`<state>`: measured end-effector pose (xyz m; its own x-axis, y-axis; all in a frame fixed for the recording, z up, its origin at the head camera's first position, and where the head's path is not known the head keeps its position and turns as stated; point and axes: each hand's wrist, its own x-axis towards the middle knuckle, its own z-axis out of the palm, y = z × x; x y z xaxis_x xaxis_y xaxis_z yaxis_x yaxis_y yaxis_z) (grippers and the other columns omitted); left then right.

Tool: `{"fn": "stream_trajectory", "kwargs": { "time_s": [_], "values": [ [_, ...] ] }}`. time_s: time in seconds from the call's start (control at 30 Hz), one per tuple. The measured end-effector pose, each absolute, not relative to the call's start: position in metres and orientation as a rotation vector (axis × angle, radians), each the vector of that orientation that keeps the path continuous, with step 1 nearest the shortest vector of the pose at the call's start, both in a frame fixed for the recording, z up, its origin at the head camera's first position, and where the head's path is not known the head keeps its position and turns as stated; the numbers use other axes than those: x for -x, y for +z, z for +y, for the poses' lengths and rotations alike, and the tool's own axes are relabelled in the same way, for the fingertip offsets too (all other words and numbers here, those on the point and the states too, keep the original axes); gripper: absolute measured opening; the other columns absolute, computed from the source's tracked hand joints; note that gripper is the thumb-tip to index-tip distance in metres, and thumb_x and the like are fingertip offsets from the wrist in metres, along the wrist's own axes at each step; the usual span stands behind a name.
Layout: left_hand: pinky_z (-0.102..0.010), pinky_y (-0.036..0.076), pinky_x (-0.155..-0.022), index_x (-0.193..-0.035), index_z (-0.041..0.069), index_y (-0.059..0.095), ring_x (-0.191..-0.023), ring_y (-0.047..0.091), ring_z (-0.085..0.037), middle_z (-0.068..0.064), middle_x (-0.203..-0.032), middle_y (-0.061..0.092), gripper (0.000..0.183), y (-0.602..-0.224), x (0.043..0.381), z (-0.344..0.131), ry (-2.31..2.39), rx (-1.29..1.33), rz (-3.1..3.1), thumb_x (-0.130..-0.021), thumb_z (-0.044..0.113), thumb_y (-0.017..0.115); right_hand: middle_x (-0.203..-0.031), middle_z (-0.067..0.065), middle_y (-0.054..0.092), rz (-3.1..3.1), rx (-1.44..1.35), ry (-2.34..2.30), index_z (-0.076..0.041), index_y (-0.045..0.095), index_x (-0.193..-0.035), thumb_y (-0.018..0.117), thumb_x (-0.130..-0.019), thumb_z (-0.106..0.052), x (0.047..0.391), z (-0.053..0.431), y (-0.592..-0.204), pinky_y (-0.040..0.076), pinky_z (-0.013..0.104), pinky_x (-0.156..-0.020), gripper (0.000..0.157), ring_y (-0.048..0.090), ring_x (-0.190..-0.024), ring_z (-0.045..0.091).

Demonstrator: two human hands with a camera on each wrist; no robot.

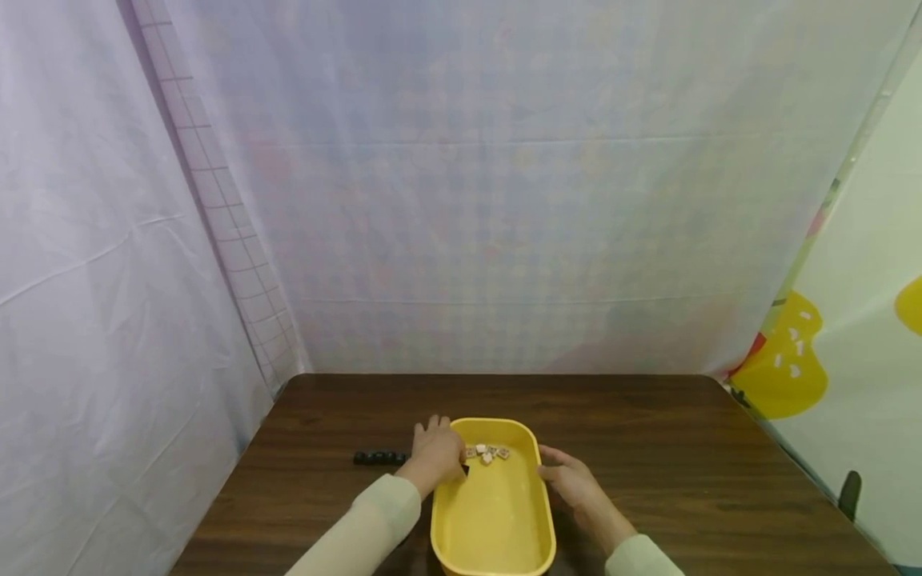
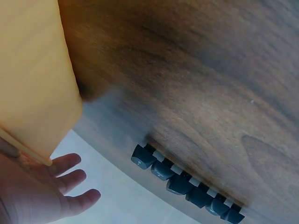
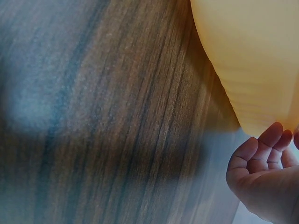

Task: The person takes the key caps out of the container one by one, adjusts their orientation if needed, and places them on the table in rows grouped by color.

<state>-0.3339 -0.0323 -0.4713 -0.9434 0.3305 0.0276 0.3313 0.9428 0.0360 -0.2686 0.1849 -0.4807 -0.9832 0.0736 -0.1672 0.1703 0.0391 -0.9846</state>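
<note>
A yellow tub [image 1: 493, 520] stands on the brown table, with several small beige pieces [image 1: 487, 459] lying at its far end. My left hand [image 1: 438, 452] reaches over the tub's left rim; a small black keycap [image 1: 465, 470] shows at its fingertips inside. In the left wrist view, three fingers of this hand [image 2: 42, 189] are spread outside the rim. On the right side, my right hand [image 1: 576, 484] holds the tub's rim, thumb on top and fingers against the outer wall, as the right wrist view of the hand [image 3: 266, 175] also shows.
A row of black keycaps [image 1: 379, 458] lies on the table left of the tub, partly behind the left wrist; the left wrist view shows these keycaps [image 2: 180, 183] side by side. The table [image 1: 663, 448] ends at a hanging cloth [image 1: 497, 240] at the back.
</note>
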Motion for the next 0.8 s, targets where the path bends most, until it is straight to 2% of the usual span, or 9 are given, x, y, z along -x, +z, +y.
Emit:
{"fn": "stream_trajectory", "kwargs": {
  "time_s": [0.2, 0.37, 0.5, 0.63, 0.7, 0.8],
  "values": [
    [-0.059, 0.034, -0.100, -0.071, 0.029, 0.074, -0.119, 0.045, -0.033, -0.007, -0.111, 0.056, 0.015, -0.473, 0.335, -0.033, -0.069, 0.526, -3.067, -0.076, 0.039, 0.084, -0.099, 0.021, 0.070, 2.202, -0.261, -2.119, 0.010, 0.046, -0.140, 0.056, -0.094, -0.001, 0.269, 0.185, -0.481, 0.058, 0.043, -0.073, 0.049, 0.070, -0.085, 0.029],
    [-0.059, 0.036, -0.098, -0.075, 0.027, 0.075, -0.114, 0.047, -0.032, -0.006, -0.106, 0.055, 0.015, -0.472, 0.333, -0.035, -0.244, 0.532, -3.046, -0.081, 0.040, 0.081, -0.099, 0.020, 0.070, 2.215, -0.266, -2.104, 0.009, 0.046, -0.140, 0.056, -0.093, -0.001, 0.269, 0.186, -0.480, 0.057, 0.043, -0.072, 0.049, 0.069, -0.084, 0.029],
    [-0.058, 0.037, -0.100, -0.087, 0.025, 0.079, -0.121, 0.046, -0.033, -0.009, -0.120, 0.057, 0.013, -0.470, 0.331, -0.038, -0.357, 0.564, -2.993, -0.084, 0.038, 0.079, -0.099, 0.018, 0.070, 2.232, -0.265, -2.081, 0.009, 0.046, -0.140, 0.056, -0.094, -0.003, 0.269, 0.186, -0.479, 0.057, 0.043, -0.072, 0.049, 0.068, -0.084, 0.027],
    [-0.053, 0.039, -0.102, -0.097, 0.021, 0.079, -0.130, 0.043, -0.033, -0.013, -0.138, 0.051, 0.019, -0.467, 0.330, -0.040, -0.419, 0.610, -2.884, -0.086, 0.036, 0.077, -0.099, 0.018, 0.070, 2.224, -0.271, -2.086, 0.009, 0.047, -0.140, 0.056, -0.094, -0.002, 0.270, 0.186, -0.480, 0.057, 0.042, -0.071, 0.048, 0.068, -0.083, 0.027],
    [-0.047, 0.044, -0.098, -0.098, 0.017, 0.077, -0.124, 0.048, -0.029, -0.011, -0.134, 0.054, 0.020, -0.464, 0.330, -0.042, -0.487, 0.644, -2.814, -0.087, 0.034, 0.077, -0.099, 0.019, 0.070, 2.223, -0.275, -2.088, 0.009, 0.047, -0.140, 0.056, -0.093, -0.002, 0.270, 0.186, -0.481, 0.057, 0.042, -0.071, 0.049, 0.069, -0.083, 0.028],
    [-0.038, 0.051, -0.088, -0.102, 0.014, 0.074, -0.109, 0.056, -0.023, -0.006, -0.118, 0.061, 0.019, -0.459, 0.330, -0.044, -0.640, 0.706, -2.747, -0.089, 0.028, 0.076, -0.099, 0.019, 0.070, 2.219, -0.284, -2.095, 0.009, 0.047, -0.140, 0.057, -0.093, -0.002, 0.271, 0.186, -0.482, 0.057, 0.043, -0.071, 0.049, 0.069, -0.082, 0.028]
  ]
}}
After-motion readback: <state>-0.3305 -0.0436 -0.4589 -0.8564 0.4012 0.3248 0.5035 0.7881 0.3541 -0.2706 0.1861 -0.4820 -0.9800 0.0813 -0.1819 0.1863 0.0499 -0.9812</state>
